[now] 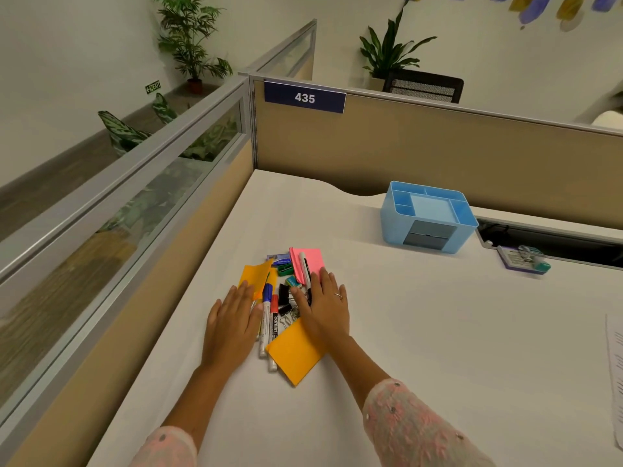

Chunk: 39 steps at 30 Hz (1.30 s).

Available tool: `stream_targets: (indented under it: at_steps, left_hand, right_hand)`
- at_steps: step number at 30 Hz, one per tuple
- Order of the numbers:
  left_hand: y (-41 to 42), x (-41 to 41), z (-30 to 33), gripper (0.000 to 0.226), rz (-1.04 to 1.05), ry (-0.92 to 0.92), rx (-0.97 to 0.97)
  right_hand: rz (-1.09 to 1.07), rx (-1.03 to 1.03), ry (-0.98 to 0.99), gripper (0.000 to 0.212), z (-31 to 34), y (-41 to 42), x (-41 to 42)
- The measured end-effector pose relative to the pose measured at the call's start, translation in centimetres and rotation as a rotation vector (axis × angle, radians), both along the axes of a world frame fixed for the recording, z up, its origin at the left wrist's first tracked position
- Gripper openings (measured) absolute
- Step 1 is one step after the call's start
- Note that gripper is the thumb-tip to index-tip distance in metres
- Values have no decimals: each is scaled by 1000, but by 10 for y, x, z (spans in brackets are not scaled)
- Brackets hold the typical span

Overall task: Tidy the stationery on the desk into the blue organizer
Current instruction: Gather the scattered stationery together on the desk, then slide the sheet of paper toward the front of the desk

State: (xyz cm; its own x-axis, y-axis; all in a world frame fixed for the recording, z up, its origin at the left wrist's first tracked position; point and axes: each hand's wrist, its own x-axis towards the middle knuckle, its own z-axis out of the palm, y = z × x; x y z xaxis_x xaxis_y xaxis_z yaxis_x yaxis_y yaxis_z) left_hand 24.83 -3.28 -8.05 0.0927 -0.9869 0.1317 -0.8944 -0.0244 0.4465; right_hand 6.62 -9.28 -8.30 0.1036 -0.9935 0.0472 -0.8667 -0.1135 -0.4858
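A pile of stationery lies in the middle of the white desk (421, 332). It holds an orange paper pad (295, 353), a second orange pad (256, 273), a pink pad (308, 261), a blue-capped marker (267, 311), a red-capped marker (274, 328), black binder clips (285, 298) and a green sharpener (284, 270). My left hand (232, 326) lies flat on the pile's left side. My right hand (323, 306) lies flat on its right side, over a black marker. The blue organizer (428, 215) stands farther back to the right, with nothing visible in its compartments.
A small purple-and-teal item (522, 261) lies right of the organizer near a cable slot. Beige partition walls with a "435" sign (305, 97) close off the back and left of the desk. Paper (615, 365) shows at the right edge.
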Motion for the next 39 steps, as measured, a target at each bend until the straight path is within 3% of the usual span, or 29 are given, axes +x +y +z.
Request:
stream_targets:
  at_steps: [4, 10, 15, 18, 20, 23, 27, 34, 39]
  left_hand:
    - [1, 1, 1, 65, -4, 39, -2]
    - [5, 0, 5, 68, -16, 122, 8]
    - [8, -1, 13, 64, 18, 268, -10]
    - [12, -6, 22, 66, 132, 461, -24]
    - [16, -12, 28, 59, 209, 494, -79]
    - [23, -39, 37, 44, 229, 395, -206]
    - [31, -113, 50, 41, 59, 280, -327]
    - [51, -249, 32, 47, -227, 130, -137]
    - [62, -299, 8, 68, -217, -105, 55]
  right_hand:
    - [-1, 14, -100, 77, 5, 1, -2]
    - [-20, 28, -428, 65, 17, 7, -17]
    - [-106, -3, -505, 63, 21, 24, -45]
    - [-119, -17, -511, 59, 21, 37, -71]
    - [-90, -20, -471, 57, 20, 46, -92]
    - [-61, -8, -414, 53, 20, 55, -126]
    - [-87, -22, -397, 41, 24, 65, -179]
    - [-175, -113, -339, 28, 25, 93, -298]
    - [-380, -201, -192, 31, 22, 118, -405]
